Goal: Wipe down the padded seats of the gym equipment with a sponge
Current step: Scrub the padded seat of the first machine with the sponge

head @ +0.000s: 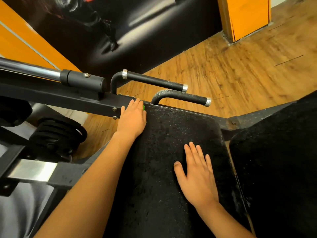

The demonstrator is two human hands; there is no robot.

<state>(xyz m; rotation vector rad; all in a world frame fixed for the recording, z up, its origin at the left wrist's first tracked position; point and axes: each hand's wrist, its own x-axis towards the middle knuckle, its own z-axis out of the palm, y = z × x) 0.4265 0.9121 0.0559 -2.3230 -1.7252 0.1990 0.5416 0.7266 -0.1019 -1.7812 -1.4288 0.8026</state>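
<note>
Currently, your left hand (132, 120) lies at the far left corner of the black padded seat (164, 134), pressing down on a green sponge (143, 107). Only a thin green sliver shows past your fingers. That grip is loose rather than closed: the fingers lie fairly straight over the sponge, and whether the thumb hooks beneath it is hidden. Your right hand (197, 177) rests flat and open on the seat's near right part, fingers spread, holding nothing.

The seat's surface looks worn and is speckled with pale flecks throughout. To wipe it well, you probably want to draw the sponge from that far corner toward yourself in overlapping strokes, press evenly, run along the seat's edges, and lift the right hand clear as each stroke reaches it.

Beyond the seat's far edge, two black handles (154, 81) jut out to the right. A dark metal frame bar (68, 98) runs off to the seat's left, with stacked weight plates (58, 134) below it. A second dark pad (274, 160) stands just right of the seat. Wooden floor (240, 66) stretches beyond, up to an orange wall (25, 43) carrying a dark poster (137, 23).
</note>
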